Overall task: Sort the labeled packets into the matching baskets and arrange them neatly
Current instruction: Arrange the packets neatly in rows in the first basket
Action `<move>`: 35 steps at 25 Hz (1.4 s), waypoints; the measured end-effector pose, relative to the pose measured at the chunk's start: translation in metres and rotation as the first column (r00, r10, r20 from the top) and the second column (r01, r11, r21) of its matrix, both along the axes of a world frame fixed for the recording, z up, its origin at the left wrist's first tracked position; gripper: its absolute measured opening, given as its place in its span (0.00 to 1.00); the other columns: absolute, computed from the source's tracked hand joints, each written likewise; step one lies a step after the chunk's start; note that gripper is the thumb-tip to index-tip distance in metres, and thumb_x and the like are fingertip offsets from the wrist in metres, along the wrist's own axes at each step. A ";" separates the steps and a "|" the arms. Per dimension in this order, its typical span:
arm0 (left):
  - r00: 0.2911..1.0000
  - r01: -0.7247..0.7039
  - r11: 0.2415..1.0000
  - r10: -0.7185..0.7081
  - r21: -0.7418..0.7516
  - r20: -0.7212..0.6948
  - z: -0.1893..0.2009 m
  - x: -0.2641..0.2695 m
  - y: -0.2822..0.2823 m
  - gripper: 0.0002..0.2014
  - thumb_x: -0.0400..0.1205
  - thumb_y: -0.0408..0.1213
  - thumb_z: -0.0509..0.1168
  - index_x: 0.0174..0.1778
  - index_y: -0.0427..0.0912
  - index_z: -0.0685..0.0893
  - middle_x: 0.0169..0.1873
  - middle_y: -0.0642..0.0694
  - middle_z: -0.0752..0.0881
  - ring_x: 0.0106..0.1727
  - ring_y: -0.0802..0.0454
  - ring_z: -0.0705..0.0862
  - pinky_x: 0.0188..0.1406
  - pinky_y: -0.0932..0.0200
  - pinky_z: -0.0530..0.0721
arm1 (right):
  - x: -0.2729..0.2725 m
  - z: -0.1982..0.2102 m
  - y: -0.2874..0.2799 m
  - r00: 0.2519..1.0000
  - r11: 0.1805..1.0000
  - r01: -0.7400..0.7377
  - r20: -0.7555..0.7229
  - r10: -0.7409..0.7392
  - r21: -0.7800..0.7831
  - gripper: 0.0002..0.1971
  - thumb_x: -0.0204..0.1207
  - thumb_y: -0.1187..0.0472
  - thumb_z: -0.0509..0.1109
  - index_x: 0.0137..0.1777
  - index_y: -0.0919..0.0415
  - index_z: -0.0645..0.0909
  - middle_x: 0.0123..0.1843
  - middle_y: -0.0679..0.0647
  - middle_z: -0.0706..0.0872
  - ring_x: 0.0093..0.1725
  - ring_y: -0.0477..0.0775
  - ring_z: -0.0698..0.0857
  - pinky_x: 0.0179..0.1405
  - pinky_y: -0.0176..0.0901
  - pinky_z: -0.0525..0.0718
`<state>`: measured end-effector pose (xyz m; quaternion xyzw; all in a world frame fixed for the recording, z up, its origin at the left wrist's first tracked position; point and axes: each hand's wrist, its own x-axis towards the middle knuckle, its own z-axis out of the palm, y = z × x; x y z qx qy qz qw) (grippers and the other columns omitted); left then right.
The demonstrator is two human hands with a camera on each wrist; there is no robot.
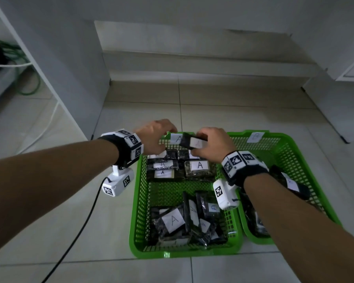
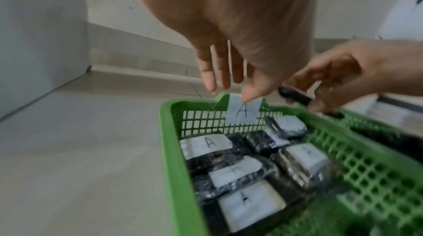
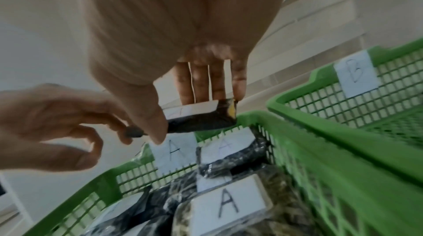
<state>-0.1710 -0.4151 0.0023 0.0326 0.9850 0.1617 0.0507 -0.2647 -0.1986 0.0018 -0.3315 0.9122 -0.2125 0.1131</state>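
Two green baskets stand side by side on the floor. Basket A (image 1: 137,201) (image 2: 169,140) (image 3: 286,131) carries an "A" label (image 1: 177,138) (image 2: 242,113) (image 3: 172,153) on its far wall; basket B (image 1: 284,139) (image 3: 320,86) carries a "B" label (image 1: 255,137) (image 3: 354,75). My right hand (image 1: 196,142) (image 3: 183,118) pinches a dark packet (image 1: 189,141) (image 2: 295,96) (image 3: 199,120) with a white label above basket A's far end. My left hand (image 1: 164,139) (image 2: 231,91) hovers beside the packet's left end with loose fingers, holding nothing. Flat A packets (image 1: 180,166) lie below.
A loose pile of A packets (image 1: 188,223) fills basket A's near end. More dark packets (image 1: 290,182) lie in basket B under my right forearm. A black cable (image 1: 80,221) runs over the tiles at the left. A white cabinet (image 1: 70,78) and a step (image 1: 192,68) bound the far side.
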 end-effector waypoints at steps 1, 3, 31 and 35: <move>0.998 0.041 0.997 -0.038 -0.063 0.051 0.000 -0.001 0.004 0.25 0.77 0.32 0.68 0.71 0.51 0.77 0.67 0.54 0.78 0.58 0.54 0.82 0.52 0.62 0.82 | -0.004 -0.002 0.005 0.997 0.997 0.077 0.024 -0.077 -0.013 0.16 0.67 0.51 0.82 0.50 0.56 0.84 0.44 0.48 0.88 0.42 0.50 0.89 0.40 0.44 0.89; 0.992 0.097 0.987 -0.085 -0.130 0.094 -0.006 -0.007 0.017 0.22 0.80 0.33 0.65 0.70 0.52 0.78 0.70 0.53 0.77 0.61 0.51 0.82 0.58 0.57 0.83 | -0.015 -0.004 0.014 0.959 0.964 0.264 0.116 -0.259 -0.030 0.14 0.70 0.49 0.79 0.45 0.59 0.85 0.40 0.52 0.89 0.40 0.55 0.90 0.39 0.46 0.88; 0.972 0.090 0.877 0.025 -0.473 0.232 -0.008 -0.015 0.015 0.24 0.78 0.54 0.64 0.65 0.45 0.80 0.30 0.50 0.79 0.30 0.52 0.81 0.30 0.59 0.83 | -0.011 -0.013 -0.002 0.969 0.951 -0.059 -0.211 0.127 0.303 0.12 0.69 0.62 0.81 0.49 0.58 0.84 0.45 0.52 0.78 0.42 0.51 0.77 0.40 0.42 0.72; 0.978 0.058 0.924 0.023 -0.377 0.207 -0.012 -0.018 0.012 0.22 0.76 0.50 0.66 0.64 0.44 0.82 0.36 0.50 0.83 0.33 0.54 0.82 0.33 0.59 0.87 | -0.006 -0.020 -0.011 0.956 0.943 -0.076 -0.244 0.161 0.324 0.10 0.69 0.69 0.79 0.47 0.59 0.83 0.42 0.51 0.78 0.40 0.50 0.76 0.39 0.40 0.73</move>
